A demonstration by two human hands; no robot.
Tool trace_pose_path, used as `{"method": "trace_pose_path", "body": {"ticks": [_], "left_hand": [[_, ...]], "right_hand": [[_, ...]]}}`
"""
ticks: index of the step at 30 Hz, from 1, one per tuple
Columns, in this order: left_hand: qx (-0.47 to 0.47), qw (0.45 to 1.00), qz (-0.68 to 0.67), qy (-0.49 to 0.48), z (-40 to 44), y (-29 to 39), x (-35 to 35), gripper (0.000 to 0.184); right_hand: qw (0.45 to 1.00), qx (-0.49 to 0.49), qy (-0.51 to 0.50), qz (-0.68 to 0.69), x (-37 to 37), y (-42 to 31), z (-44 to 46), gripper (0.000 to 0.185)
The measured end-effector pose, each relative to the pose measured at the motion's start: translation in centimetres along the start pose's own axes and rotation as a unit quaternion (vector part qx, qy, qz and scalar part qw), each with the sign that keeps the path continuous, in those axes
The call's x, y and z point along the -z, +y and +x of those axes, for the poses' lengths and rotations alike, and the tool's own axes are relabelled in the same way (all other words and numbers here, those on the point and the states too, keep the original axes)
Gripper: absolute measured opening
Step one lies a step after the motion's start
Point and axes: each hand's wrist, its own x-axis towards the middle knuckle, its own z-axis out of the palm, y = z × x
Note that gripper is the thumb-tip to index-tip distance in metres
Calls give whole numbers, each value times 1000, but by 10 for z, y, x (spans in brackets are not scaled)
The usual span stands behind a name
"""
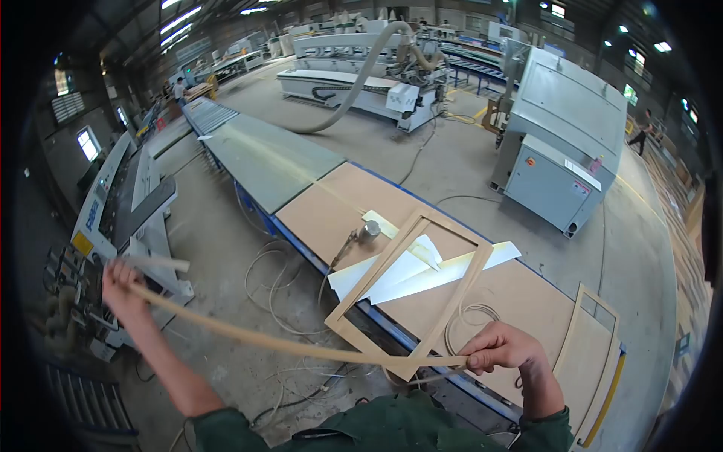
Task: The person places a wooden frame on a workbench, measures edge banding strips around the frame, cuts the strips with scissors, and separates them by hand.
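Observation:
A long, thin tan strip (260, 337), which looks like wood or edge banding, stretches between my two hands and sags slightly. My left hand (126, 290), raised at the far left, is closed around one end. A paler strip end (158, 262) sticks out beside that fist; whether it is the same piece I cannot tell. At the lower right, my right hand (501, 349) pinches the other end between thumb and fingers. Just beyond it a rectangular wooden frame (457, 229) lies tilted across the workbench (339, 197), one corner jutting past the near edge.
White sheets (403, 279) and a metal tool with a round cup (368, 232) lie on the bench. Another frame (570, 325) is at its right end. Hoses (282, 301) coil on the floor. Machines (561, 143) stand around; people (179, 90) are far off.

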Motion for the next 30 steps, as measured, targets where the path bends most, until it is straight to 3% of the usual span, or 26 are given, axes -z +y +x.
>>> {"method": "trace_pose_path", "body": {"ticks": [2,4,6,7,8,9,12,13,14,15,16,17,18,19,21,22,24,27,30], "left_hand": [[-79,979,109,153,-5,35,45,23],[-78,929,258,254,-30,37,63,24],[-58,815,449,363,-66,19,74,30],[-22,580,735,350,-89,26,109,32],[9,264,920,290,-99,33,136,36],[1,267,921,284,-100,25,131,36],[9,448,884,135,-171,-46,60,39],[42,560,825,63,-189,-79,19,40],[20,628,772,-99,-202,-114,-37,37],[63,712,669,-205,-212,-142,-72,38],[75,720,624,-294,-220,-164,-88,44],[196,724,585,-310,-228,-172,-111,42],[312,716,536,-321,-233,-173,-125,40],[310,716,536,-322,-235,-175,-120,40],[432,709,484,-276,-242,-183,-99,31],[430,708,485,-279,-242,-182,-96,31],[446,631,546,-324,-239,-181,-92,26],[386,666,574,-279,-247,-189,-126,19],[334,637,629,-296,-226,-160,-133,20]], "right_hand": [[999,-24,3,23,4,4,-3,20],[997,-60,-29,43,5,11,0,20],[994,-73,-47,70,-13,12,15,20],[993,-66,-63,79,-24,17,22,20],[991,-57,-80,88,-33,19,32,19],[992,-46,-101,67,-44,13,43,20],[992,9,-128,-23,-86,1,82,24],[990,14,-141,-14,-100,8,98,25],[988,17,-155,-6,-111,12,113,26],[988,17,-153,-6,-120,6,122,26],[986,5,-167,-19,-129,-2,131,26],[983,-7,-181,-32,-135,-8,137,27],[983,-6,-180,-35,-138,-6,143,27],[982,10,-187,-27,-140,1,148,26],[981,28,-193,-20,-140,3,150,26],[981,7,-191,2,-137,2,148,25],[982,-13,-186,28,-132,3,144,25],[981,-3,-191,-6,-123,8,138,24],[982,16,-188,-6,-105,16,125,24]]}}
